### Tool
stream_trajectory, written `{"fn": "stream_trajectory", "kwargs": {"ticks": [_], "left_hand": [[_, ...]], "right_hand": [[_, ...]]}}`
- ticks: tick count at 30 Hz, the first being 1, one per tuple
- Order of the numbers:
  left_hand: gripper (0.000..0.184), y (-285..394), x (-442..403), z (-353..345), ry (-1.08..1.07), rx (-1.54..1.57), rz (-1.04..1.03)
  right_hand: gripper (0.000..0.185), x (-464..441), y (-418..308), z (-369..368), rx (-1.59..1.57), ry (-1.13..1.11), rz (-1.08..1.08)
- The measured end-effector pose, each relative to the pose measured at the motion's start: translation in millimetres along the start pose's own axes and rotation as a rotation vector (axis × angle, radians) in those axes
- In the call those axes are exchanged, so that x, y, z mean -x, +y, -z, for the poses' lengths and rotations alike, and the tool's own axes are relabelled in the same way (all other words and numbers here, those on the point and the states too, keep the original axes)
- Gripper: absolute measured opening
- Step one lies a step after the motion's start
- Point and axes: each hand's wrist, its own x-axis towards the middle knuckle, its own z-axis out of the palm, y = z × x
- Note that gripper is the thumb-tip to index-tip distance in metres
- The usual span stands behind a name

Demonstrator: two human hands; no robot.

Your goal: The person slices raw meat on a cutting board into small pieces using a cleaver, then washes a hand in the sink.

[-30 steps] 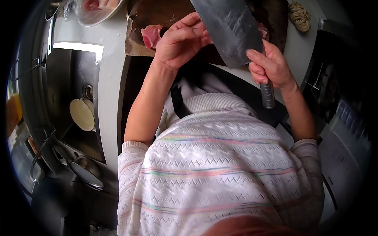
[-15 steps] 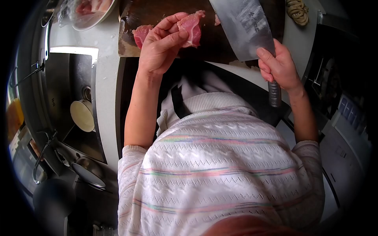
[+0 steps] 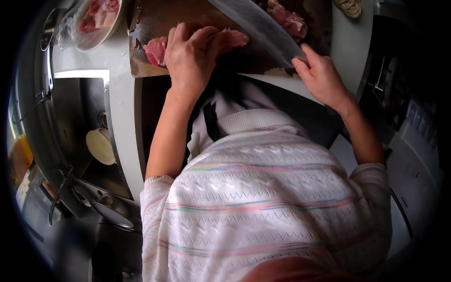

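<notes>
My left hand (image 3: 190,61) is curled over a piece of raw meat (image 3: 233,39), pressing it on the dark cutting board (image 3: 149,18). The fingers partly hide this meat. Another pink piece of meat (image 3: 155,50) shows just left of the hand. My right hand (image 3: 323,77) is closed round the handle of a broad cleaver (image 3: 258,29). Its blade slants up and left over the board, right of the held meat, with the far end cut off by the frame. Beyond the blade lies more cut meat (image 3: 289,21).
A white bowl (image 3: 118,23) of raw meat with plastic wrap stands at the upper left. Below it is a sink (image 3: 70,113) containing a cream-coloured pot (image 3: 100,146). A tan coiled bundle (image 3: 348,7) sits on the counter (image 3: 348,44) at the upper right.
My left hand has lowered the meat from the air onto the board. My right hand has shifted slightly left, and the cleaver has tilted further left, revealing the cut meat behind it.
</notes>
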Motion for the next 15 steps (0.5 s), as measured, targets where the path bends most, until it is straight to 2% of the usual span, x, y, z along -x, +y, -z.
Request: {"fn": "stream_trajectory", "kwargs": {"ticks": [2,4,9,15], "left_hand": [[0.017,7,1,-2,0.077,0.038,-0.109],[0.021,7,3,-23,0.04,0.112,-0.204],[0.024,1,6,-31,0.109,0.121,-0.234],[0.024,-1,6,-31,0.077,0.131,-0.26]], "right_hand": [[0.013,2,-1,0,0.054,0.01,0.013],[0.013,4,-3,3,0.094,0.015,0.025],[0.014,13,-13,-3,0.172,0.038,0.08],[0.019,17,-16,-6,0.28,0.034,0.15]]}}
